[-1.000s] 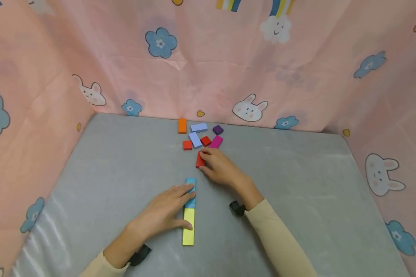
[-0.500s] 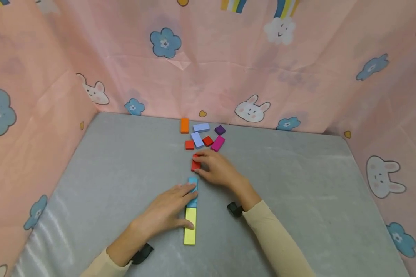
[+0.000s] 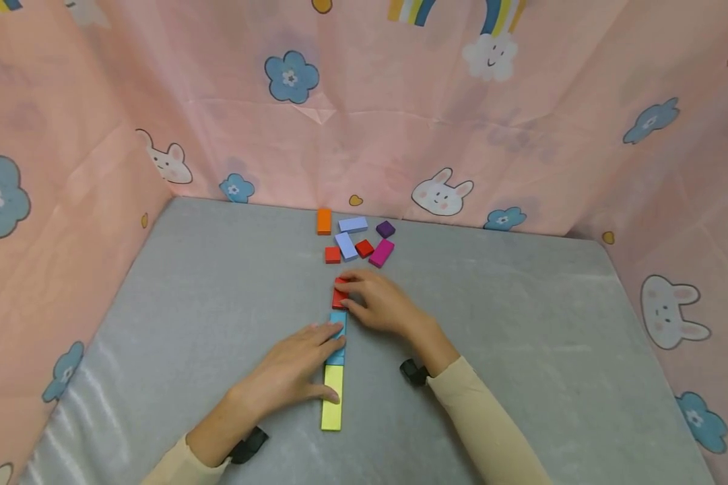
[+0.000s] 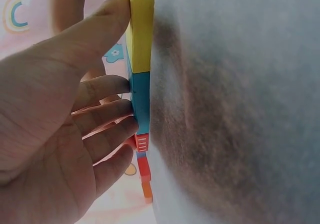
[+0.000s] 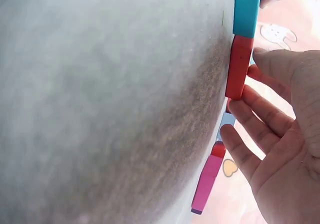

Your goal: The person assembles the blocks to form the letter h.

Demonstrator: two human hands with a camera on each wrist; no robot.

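Right fingers hold a block (red).

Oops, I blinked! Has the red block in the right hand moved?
Yes. Against the orange block in the head view, the red block in the right hand has moved left and down the picture, nearer the blue block.

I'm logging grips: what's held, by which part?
The right hand holds the red block, fingers toward its far end, thumb its near. The left hand touches a blue block and the yellow block.
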